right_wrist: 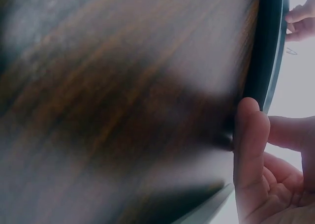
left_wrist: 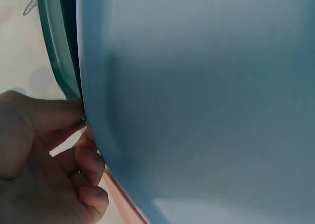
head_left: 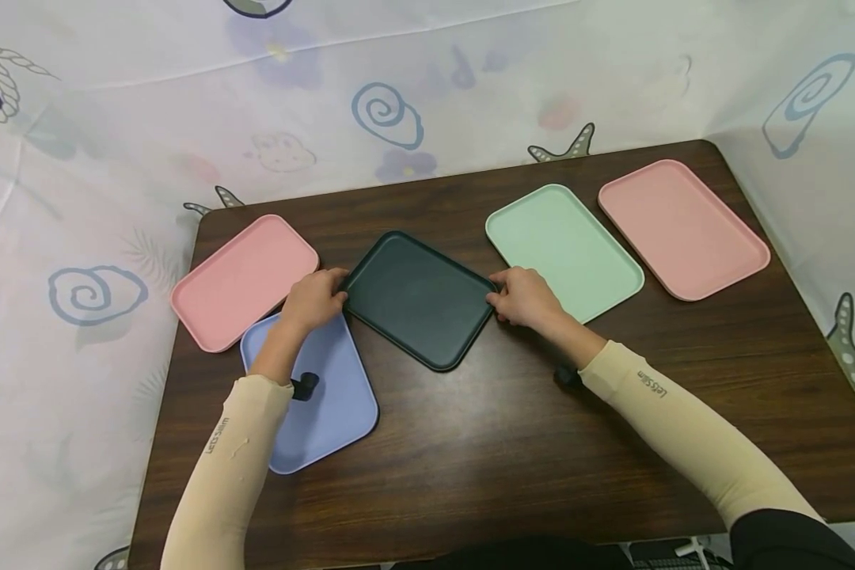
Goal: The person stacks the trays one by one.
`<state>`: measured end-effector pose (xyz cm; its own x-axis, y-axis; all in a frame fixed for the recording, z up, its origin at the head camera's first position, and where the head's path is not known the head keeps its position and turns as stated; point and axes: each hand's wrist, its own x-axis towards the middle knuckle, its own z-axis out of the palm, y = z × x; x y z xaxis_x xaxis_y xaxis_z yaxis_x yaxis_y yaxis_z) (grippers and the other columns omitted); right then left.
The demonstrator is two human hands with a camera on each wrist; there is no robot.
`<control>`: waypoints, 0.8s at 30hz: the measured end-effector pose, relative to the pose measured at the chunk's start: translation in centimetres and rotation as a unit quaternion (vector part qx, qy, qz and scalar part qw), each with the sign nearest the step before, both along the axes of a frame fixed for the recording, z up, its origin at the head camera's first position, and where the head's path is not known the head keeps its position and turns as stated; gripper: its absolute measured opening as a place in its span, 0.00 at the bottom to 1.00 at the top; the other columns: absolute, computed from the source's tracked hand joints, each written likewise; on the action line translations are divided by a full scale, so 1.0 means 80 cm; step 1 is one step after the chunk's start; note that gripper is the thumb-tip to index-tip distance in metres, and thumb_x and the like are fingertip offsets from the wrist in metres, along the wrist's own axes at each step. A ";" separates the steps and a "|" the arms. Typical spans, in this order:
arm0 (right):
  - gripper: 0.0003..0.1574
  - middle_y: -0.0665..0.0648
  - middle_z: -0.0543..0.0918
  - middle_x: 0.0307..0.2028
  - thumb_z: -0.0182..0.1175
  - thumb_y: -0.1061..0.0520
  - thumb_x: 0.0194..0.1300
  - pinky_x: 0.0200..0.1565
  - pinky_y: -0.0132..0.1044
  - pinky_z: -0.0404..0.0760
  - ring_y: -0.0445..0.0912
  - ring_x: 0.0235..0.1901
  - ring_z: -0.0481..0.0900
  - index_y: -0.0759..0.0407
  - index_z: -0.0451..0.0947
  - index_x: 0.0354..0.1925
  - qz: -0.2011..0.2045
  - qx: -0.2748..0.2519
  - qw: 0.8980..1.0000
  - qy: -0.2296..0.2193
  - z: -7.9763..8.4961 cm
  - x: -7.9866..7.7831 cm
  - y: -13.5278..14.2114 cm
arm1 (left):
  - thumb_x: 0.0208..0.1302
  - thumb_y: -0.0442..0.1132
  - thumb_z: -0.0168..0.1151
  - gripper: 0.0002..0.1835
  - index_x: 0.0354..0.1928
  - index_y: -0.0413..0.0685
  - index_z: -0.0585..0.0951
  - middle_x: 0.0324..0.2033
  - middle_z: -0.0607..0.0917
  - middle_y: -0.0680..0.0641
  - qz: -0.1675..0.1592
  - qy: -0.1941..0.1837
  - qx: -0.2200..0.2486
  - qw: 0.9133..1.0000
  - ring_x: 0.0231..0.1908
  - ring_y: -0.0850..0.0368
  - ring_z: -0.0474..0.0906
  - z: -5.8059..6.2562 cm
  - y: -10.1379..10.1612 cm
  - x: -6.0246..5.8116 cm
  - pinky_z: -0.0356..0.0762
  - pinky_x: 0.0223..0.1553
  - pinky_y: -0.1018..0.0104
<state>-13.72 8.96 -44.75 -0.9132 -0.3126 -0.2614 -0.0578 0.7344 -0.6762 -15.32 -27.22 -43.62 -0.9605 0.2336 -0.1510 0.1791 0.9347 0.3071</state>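
A dark green rectangular tray [head_left: 420, 301] is held between both hands near the middle of the table. My left hand [head_left: 316, 298] pinches its left corner, above the far end of a blue tray [head_left: 335, 388]. At the opposite corner, my right hand [head_left: 526, 298] grips the rim between thumb and fingers, close to a mint green tray [head_left: 566, 249]. In the right wrist view, fingertips [right_wrist: 251, 123] press against the dark rim [right_wrist: 269, 51]. The blue tray [left_wrist: 197, 86] fills most of the left wrist view. Whether the dark tray touches the table cannot be told.
One pink tray [head_left: 245, 281] lies at the left, by the blue tray. Another pink tray [head_left: 684, 229] lies at the far right, beside the mint one. The brown wooden table [head_left: 506, 443] meets a patterned white cloth [head_left: 470, 95] at the back and sides.
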 end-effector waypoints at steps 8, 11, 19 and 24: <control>0.25 0.47 0.80 0.13 0.56 0.59 0.66 0.25 0.36 0.74 0.41 0.15 0.79 0.65 0.76 0.60 -0.016 0.008 0.999 0.027 -0.002 0.002 -0.001 | 0.64 0.33 0.57 0.18 0.55 0.41 0.82 0.32 0.87 0.41 0.092 0.028 0.075 0.992 0.32 0.45 0.79 -0.006 0.004 -0.001 0.73 0.36 0.50; 0.24 0.47 0.80 0.13 0.56 0.60 0.65 0.25 0.36 0.74 0.41 0.15 0.79 0.65 0.76 0.59 -0.022 0.003 0.999 0.023 -0.002 0.003 -0.001 | 0.64 0.35 0.58 0.16 0.52 0.41 0.85 0.35 0.88 0.42 0.129 0.038 0.094 0.986 0.33 0.45 0.80 -0.005 0.005 -0.001 0.73 0.34 0.51; 0.23 0.52 0.83 0.18 0.56 0.61 0.66 0.24 0.35 0.78 0.44 0.17 0.82 0.67 0.75 0.58 -0.037 -0.047 0.998 -0.019 0.004 0.007 0.001 | 0.65 0.40 0.61 0.13 0.47 0.44 0.88 0.40 0.88 0.42 0.234 0.036 0.167 0.957 0.40 0.46 0.80 0.009 0.011 -0.008 0.72 0.36 0.57; 0.22 0.57 0.85 0.21 0.56 0.62 0.67 0.26 0.39 0.82 0.51 0.21 0.85 0.69 0.74 0.57 -0.054 -0.105 0.991 -0.063 0.007 0.010 0.004 | 0.65 0.41 0.64 0.13 0.45 0.42 0.88 0.43 0.87 0.40 0.271 0.034 0.221 0.936 0.45 0.47 0.78 0.016 0.016 -0.017 0.71 0.41 0.58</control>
